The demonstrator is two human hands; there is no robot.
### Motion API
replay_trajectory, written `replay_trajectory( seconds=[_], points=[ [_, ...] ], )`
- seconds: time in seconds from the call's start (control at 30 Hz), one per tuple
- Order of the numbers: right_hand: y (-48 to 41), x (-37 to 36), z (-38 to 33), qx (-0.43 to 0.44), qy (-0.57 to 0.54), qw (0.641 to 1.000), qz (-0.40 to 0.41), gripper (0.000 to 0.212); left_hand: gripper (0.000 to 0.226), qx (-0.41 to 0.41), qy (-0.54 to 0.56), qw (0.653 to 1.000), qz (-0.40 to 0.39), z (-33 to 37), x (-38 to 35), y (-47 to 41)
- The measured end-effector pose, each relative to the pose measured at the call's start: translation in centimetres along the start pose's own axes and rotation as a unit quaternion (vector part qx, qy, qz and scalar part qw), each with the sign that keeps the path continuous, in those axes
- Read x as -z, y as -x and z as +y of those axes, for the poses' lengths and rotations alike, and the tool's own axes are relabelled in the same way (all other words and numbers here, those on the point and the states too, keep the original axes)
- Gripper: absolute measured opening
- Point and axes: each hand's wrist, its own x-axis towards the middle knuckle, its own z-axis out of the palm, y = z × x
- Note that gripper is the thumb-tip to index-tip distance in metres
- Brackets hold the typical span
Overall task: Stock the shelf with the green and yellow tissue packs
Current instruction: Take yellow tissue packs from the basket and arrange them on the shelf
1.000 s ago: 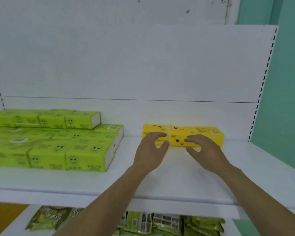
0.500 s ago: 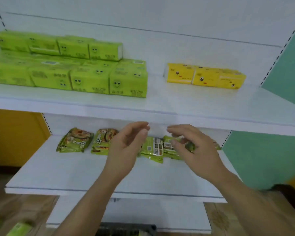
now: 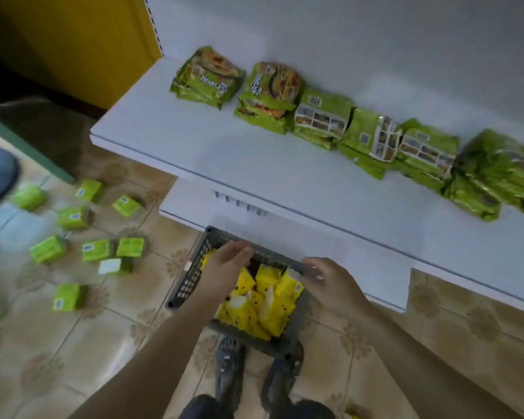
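No legible text. Print on leftmost green foil snack packet (image 3: 206, 77), white shelf (image 3: 254, 167): inverted, blurred. White labels on green tissue packs (image 3: 97, 250), tiled floor (image 3: 43, 352): unreadable.

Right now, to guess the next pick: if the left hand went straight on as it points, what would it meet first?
Probably the yellow tissue packs in the basket below the left hand; its fingers also hover near the basket's far rim, and depth is unclear.
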Motion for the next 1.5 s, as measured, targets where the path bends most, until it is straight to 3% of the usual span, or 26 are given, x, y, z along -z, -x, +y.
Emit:
replay_trajectory(
  seconds=[0.23, 0.47, 0.57, 0.77, 0.93, 1.0, 1.17, 1.23, 1.37, 1.5],
  points=[
    [-5.3, -12.9, 11.0, 0.001, 0.145, 0.977, -0.157, 0.049, 0.019, 0.095, 0.021, 0.995, 0.022, -12.9, -3.1, -5.8],
    [-14.3, -24.0, 20.4, 0.031, 0.334, 0.899, -0.281, 0.064, 0.014, 0.133, 0.021, 0.991, 0.006, -25.6, -7.4, -12.7],
    [-19.1, -26.9, 22.8, 0.098, 0.441, 0.858, -0.245, 0.065, 0.019, 0.140, 0.019, 0.990, -0.004, -29.3, -8.8, -14.9],
    [-26.5, -29.1, 25.5, 0.135, 0.575, 0.784, -0.191, 0.061, 0.021, 0.157, 0.028, 0.987, -0.001, -33.8, -10.2, -17.5],
    [-27.3, -28.9, 26.7, 0.150, 0.659, 0.713, -0.186, 0.046, 0.020, 0.159, 0.041, 0.986, 0.000, -35.3, -10.7, -17.4],
    [-27.4, -29.1, 26.7, 0.158, 0.656, 0.714, -0.186, 0.041, 0.019, 0.159, 0.039, 0.987, 0.004, -35.4, -10.7, -17.2],
    [-27.6, -29.2, 26.1, 0.143, 0.680, 0.696, -0.180, 0.054, 0.018, 0.156, 0.034, 0.987, 0.011, -34.4, -10.8, -16.4],
    [-27.3, -28.6, 25.4, 0.138, 0.664, 0.709, -0.193, 0.051, 0.018, 0.152, 0.032, 0.988, 0.018, -33.8, -10.6, -15.9],
    [-24.6, -25.8, 23.3, 0.165, 0.596, 0.773, -0.143, 0.042, 0.017, 0.147, 0.019, 0.989, 0.026, -31.5, -10.2, -14.2],
    [-19.6, -22.5, 20.2, 0.120, 0.453, 0.880, -0.082, 0.048, 0.012, 0.137, 0.017, 0.990, 0.029, -27.7, -8.7, -11.7]
  ],
)
